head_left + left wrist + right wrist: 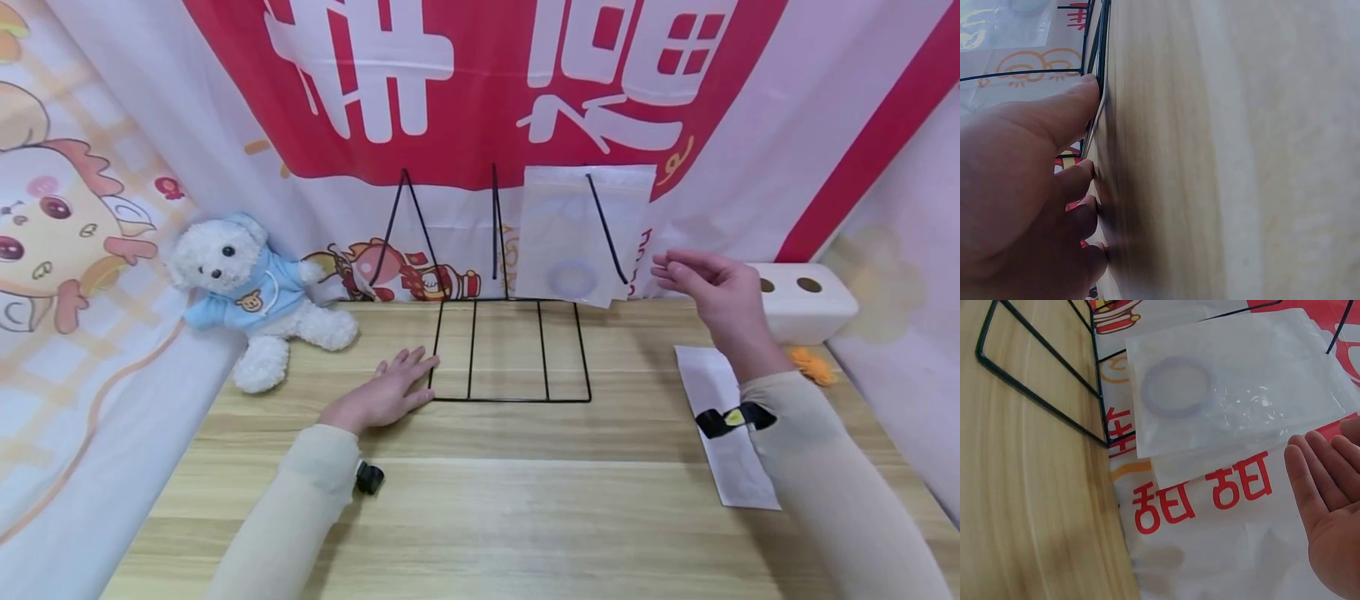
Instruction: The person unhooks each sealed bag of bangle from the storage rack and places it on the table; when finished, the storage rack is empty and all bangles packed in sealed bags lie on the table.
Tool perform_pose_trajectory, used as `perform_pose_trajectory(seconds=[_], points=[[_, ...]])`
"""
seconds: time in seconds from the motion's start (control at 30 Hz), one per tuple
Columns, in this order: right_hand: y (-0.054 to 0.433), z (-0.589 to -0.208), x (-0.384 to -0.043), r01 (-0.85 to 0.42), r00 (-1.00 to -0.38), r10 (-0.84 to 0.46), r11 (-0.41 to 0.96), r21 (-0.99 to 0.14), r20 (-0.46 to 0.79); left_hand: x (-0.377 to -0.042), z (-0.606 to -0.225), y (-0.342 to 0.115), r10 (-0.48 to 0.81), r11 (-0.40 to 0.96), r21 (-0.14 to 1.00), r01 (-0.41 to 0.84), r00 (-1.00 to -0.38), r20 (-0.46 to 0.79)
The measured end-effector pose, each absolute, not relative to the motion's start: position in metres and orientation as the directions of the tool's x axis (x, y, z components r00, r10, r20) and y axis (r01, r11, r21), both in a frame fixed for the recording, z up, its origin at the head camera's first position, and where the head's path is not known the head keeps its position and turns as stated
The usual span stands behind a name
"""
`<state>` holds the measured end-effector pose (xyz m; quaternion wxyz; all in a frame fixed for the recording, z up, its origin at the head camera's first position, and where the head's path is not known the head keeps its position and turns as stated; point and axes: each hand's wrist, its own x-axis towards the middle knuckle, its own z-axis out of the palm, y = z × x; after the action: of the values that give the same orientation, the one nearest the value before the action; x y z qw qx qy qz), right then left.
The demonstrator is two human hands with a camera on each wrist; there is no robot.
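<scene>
A black wire rack (510,401) stands on the wooden table against the back cloth. White translucent flat packets (551,225) stand upright in its right part; in the right wrist view a pale ring (1147,394) shows through the front packet (1254,375). My left hand (386,390) lies on the table with fingers spread, touching the left side of the rack's base. The thumb (1072,109) meets the wire in the left wrist view. Raised just right of the packets, my right hand (716,296) has its fingers fairly straight and holds nothing.
Another flat white packet (716,408) lies on the table (510,517) under my right forearm. Behind it are a white box with round holes (817,304) and a small orange item (812,365). A white teddy bear (258,292) in blue sits at the back left.
</scene>
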<state>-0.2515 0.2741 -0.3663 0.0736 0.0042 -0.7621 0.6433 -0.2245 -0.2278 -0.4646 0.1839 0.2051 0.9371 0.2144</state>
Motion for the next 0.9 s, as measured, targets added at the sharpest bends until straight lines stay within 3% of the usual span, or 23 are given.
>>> perform_pose_trajectory(seconds=[0.37, 0.63, 0.9], points=[[0.257, -0.345, -0.268, -0.221, -0.963, 0.135, 0.107, -0.969, 0.234, -0.224, -0.462, -0.228, 0.469, 0.821, 0.478, 0.311, -0.846, -0.254], [0.242, -0.323, -0.278, -0.184, -0.947, 0.227, 0.199, -0.963, 0.227, -0.223, -0.464, -0.227, 0.467, 0.821, 0.480, 0.309, -0.847, -0.254], [0.234, -0.309, -0.293, -0.168, -0.941, 0.263, 0.191, -0.967, 0.215, -0.223, -0.463, -0.228, 0.464, 0.822, 0.481, 0.306, -0.849, -0.253]])
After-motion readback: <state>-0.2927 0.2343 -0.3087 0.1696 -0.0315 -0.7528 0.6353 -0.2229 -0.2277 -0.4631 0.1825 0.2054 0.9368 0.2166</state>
